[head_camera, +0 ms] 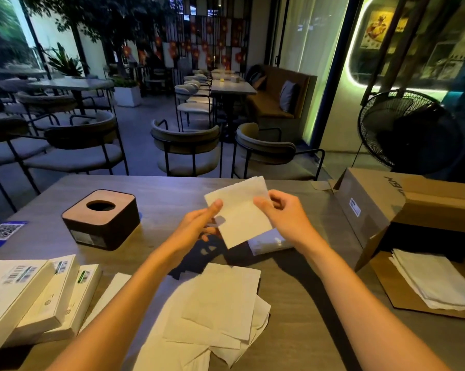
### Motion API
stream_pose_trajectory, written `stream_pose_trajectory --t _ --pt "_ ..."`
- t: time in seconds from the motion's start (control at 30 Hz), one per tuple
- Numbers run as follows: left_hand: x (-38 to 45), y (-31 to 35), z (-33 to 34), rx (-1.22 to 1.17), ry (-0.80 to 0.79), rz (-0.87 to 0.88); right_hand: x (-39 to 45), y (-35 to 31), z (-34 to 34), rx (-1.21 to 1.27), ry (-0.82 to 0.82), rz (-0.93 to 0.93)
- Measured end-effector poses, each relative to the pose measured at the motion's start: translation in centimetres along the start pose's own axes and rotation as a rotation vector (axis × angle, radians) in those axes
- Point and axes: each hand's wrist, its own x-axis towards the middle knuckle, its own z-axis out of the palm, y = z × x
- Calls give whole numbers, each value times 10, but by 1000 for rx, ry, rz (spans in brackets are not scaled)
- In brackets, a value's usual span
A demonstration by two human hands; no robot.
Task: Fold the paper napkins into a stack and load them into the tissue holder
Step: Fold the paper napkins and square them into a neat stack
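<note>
A white paper napkin (239,210) is held up above the middle of the table. My left hand (199,226) pinches its left edge with thumb on top. My right hand (282,212) pinches its right edge. Below them, near the front edge, lies a loose pile of several unfolded napkins (215,314). The tissue holder (102,219), a dark square box with a wooden top and a round hole, stands to the left of my hands. A second pile of napkins (434,282) rests on a cardboard flap at the right.
An open cardboard box (402,207) lies on its side at the right. Flat white boxes (38,293) are stacked at the front left. A plastic-wrapped pack (271,242) lies under my right wrist. A QR card (3,231) sits at the left edge.
</note>
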Motion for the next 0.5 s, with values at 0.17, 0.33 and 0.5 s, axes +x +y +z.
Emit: stream_pose_trajectory --t 0.17,0.33,0.5 --pt "22 -2 35 -5 90 36 9 24 -21 -28 65 101" --pt "59 -16 61 177 142 32 27 63 -24 -329 172 143" --pt "79 -36 81 399 179 66 30 91 -29 -511 239 155"
